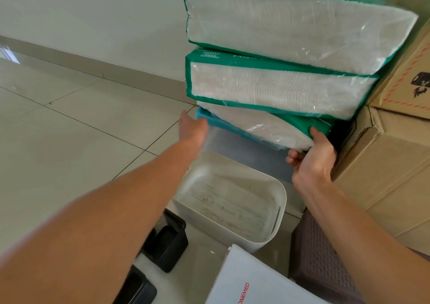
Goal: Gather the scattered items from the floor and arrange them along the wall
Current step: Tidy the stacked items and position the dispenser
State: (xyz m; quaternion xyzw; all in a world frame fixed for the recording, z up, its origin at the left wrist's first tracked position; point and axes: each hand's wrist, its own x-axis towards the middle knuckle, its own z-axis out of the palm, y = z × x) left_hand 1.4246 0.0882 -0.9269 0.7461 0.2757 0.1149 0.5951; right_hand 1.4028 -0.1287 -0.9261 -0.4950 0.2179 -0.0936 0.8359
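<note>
Three green-edged tissue packs are sitting stacked against the far wall (93, 12), and both hands are working at the base of that pile. The right hand (314, 154) is gripping the near right corner of the bottom pack (263, 129), thumb on top and fingers curling underneath it. The left hand (194, 129) is reaching to the left end of the blue-lidded clear bin (232, 140) that is carrying the stack; its fingers are hidden behind the blue rim, so whether they are spread or curled cannot be told. The middle pack (274, 87) is lying on the bottom one, and the top pack (297, 28) is tilting, its right end leaning towards the cardboard boxes (384, 164) on the right. Nearer, a white tub (232, 206) is standing on the tiled floor (69, 129), with black mesh baskets (167, 240) to its left, a brown woven basket (321, 257) to its right and a white box (251, 280) at the near edge.
</note>
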